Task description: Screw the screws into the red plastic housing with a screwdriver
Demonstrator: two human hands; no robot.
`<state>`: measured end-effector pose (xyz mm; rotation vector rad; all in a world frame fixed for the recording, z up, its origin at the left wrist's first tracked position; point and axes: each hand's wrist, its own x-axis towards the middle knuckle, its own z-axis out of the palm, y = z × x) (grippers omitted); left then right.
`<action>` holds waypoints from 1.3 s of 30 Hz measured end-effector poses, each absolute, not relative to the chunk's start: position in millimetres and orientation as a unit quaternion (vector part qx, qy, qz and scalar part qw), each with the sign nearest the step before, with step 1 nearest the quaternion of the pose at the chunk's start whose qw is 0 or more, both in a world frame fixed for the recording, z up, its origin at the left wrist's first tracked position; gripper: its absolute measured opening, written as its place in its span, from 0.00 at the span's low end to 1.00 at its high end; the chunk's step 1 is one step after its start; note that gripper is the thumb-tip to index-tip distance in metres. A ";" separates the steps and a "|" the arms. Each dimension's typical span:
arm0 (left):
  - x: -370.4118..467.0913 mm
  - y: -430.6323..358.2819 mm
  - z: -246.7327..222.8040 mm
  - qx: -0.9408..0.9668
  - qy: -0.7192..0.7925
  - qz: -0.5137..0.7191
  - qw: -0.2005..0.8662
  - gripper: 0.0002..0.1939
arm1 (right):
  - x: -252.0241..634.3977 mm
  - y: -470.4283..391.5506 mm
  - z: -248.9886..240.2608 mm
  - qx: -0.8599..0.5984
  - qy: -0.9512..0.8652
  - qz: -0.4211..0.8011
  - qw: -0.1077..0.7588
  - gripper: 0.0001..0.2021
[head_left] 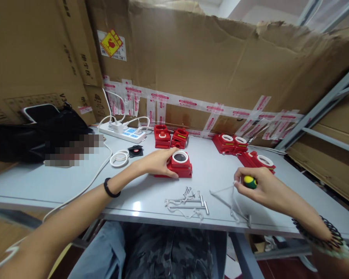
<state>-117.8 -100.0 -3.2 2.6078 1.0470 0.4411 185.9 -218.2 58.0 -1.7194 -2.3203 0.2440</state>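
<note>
My left hand (157,162) grips the left side of a red plastic housing (182,166) with a white ring on top, at the middle of the grey table (61,182). My right hand (257,186) holds a small tool with a yellow-green handle (249,181) and pinches a thin white string (225,197) that runs down to the table edge. Between my hands lie several metal pins and screws with string (189,201).
More red housings stand behind: two (170,137) at the centre back and several (244,151) at the right. A white power strip (123,131), white rings (119,158), a small black part (135,150) and a black bag (37,135) lie left. Cardboard walls the back.
</note>
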 end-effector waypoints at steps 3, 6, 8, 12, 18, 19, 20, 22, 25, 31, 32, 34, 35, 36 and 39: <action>-117.9 -99.6 -3.4 0.907 0.365 0.150 0.147 0.42 | 194.1 -212.9 56.6 -0.605 -0.781 0.094 0.124 0.08; -118.0 -98.8 -4.3 0.907 0.365 0.147 0.150 0.42 | 193.2 -211.3 52.9 -0.596 -0.788 0.112 0.106 0.07; -118.0 -98.4 -4.9 0.907 0.363 0.149 0.150 0.43 | 188.6 -211.5 51.3 -0.576 -0.801 0.137 0.090 0.07; -117.7 -98.4 -5.1 0.908 0.361 0.154 0.150 0.43 | 179.9 -211.7 52.0 -0.577 -0.802 0.129 0.088 0.09; -117.9 -98.6 -4.1 0.907 0.362 0.147 0.157 0.44 | 183.2 -209.0 44.2 -0.652 -0.756 0.013 -0.055 0.15; -118.0 -98.5 -4.0 0.907 0.362 0.146 0.157 0.44 | 184.5 -208.3 40.7 -0.657 -0.750 0.013 -0.077 0.15; -118.1 -98.5 -4.0 0.908 0.362 0.144 0.156 0.43 | 185.6 -207.5 37.0 -0.661 -0.745 0.017 -0.088 0.16; -118.2 -98.5 -3.9 0.908 0.364 0.140 0.154 0.43 | 186.8 -205.3 29.4 -0.667 -0.739 0.021 -0.094 0.17; -117.8 -98.7 -3.8 0.908 0.366 0.139 0.152 0.43 | 185.4 -202.0 20.2 -0.656 -0.750 0.021 -0.084 0.13; -117.6 -98.4 -4.1 0.907 0.367 0.139 0.155 0.44 | 168.9 -206.2 14.9 -0.610 -0.789 0.055 -0.048 0.08; -117.7 -98.3 -4.2 0.907 0.367 0.139 0.155 0.44 | 165.5 -207.8 16.1 -0.609 -0.790 0.052 -0.047 0.07; -118.0 -97.8 -4.8 0.907 0.365 0.140 0.156 0.44 | 159.9 -210.7 20.2 -0.614 -0.788 0.034 -0.045 0.06; -118.2 -97.6 -5.1 0.907 0.365 0.142 0.156 0.44 | 158.0 -212.0 22.6 -0.615 -0.787 0.024 -0.041 0.06; -118.3 -97.3 -5.4 0.907 0.364 0.144 0.156 0.44 | 156.6 -213.1 25.0 -0.616 -0.787 0.016 -0.037 0.06; -118.4 -96.9 -6.2 0.907 0.362 0.148 0.154 0.44 | 155.7 -216.8 28.7 -0.600 -0.799 0.017 -0.025 0.07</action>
